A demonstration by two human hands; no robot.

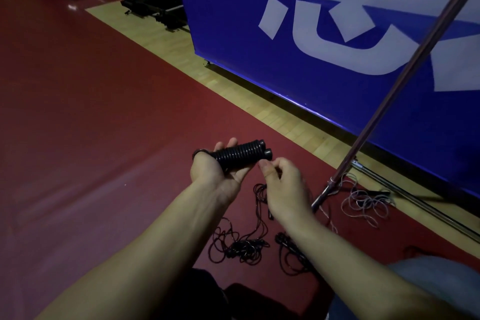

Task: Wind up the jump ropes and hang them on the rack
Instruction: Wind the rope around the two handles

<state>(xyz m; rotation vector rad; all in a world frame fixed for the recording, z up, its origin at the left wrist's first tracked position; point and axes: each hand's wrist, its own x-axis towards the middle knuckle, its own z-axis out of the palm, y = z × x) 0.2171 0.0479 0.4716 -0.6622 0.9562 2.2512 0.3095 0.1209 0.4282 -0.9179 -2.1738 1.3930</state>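
Our forearms reach out from the bottom edge, bare to the wrist. We hold a wound black jump rope (240,157) in our left hand (215,173): palm up, fingers curled under the bundle, thumb hooked over its near end. The cord lies in tight turns round the two handles, whose round end caps poke out side by side toward the right. Our right hand (281,184) sits just beside those caps, fingers bent and thumb pressed to the fingertips — whether they pinch a strand we cannot tell, since the cord there is too thin and dark to make out.

Below the hands, on the red mat (78,125), a loose black rope (241,244) sprawls in tangled loops, one strand rising toward our right hand. Another dark tangle (291,252) lies just right of it, partly behind our right forearm. Further right a pale rope (366,202) is heaped round the foot of the rack pole (405,75), a slim metal tube that slants up to the top right corner — its base bar (415,197) runs along the strip of wooden floor (233,91).

Behind the pole stands a blue banner (233,21) with large white characters. In the far left corner we see dark equipment (155,8) on the floor.
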